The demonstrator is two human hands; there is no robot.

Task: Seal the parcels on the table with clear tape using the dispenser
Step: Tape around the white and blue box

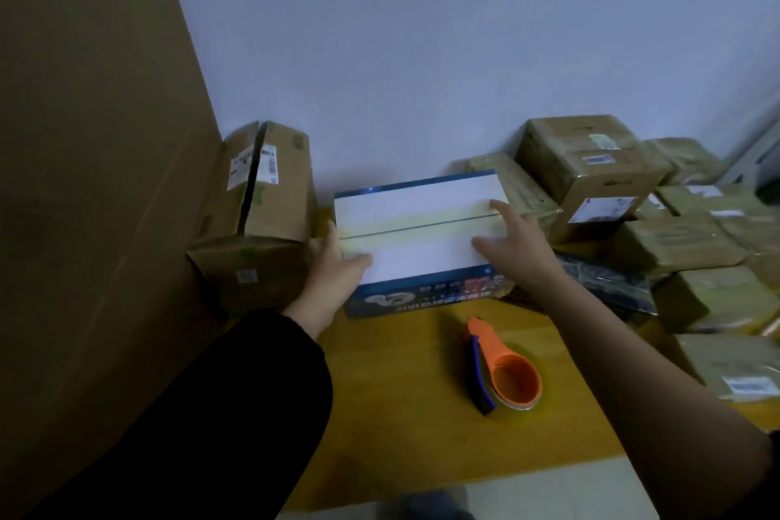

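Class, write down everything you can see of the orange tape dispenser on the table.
The tape dispenser is orange plastic with a dark blue strip along its left edge. Its round hub carries a roll of clear tape; a narrower neck points away from the person. It lies on its side on the yellow table, touched by nothing else.

This looks like a small parcel-packing corner, though whether it is in a home or a shop is unclear. Taped brown parcels [591, 165] with shipping labels pile up at the right. Labelled cartons [270, 190] stand centre left, and a tape dispenser [502, 367] lies on the yellow table [401, 372] below a bare pale wall [422, 34].
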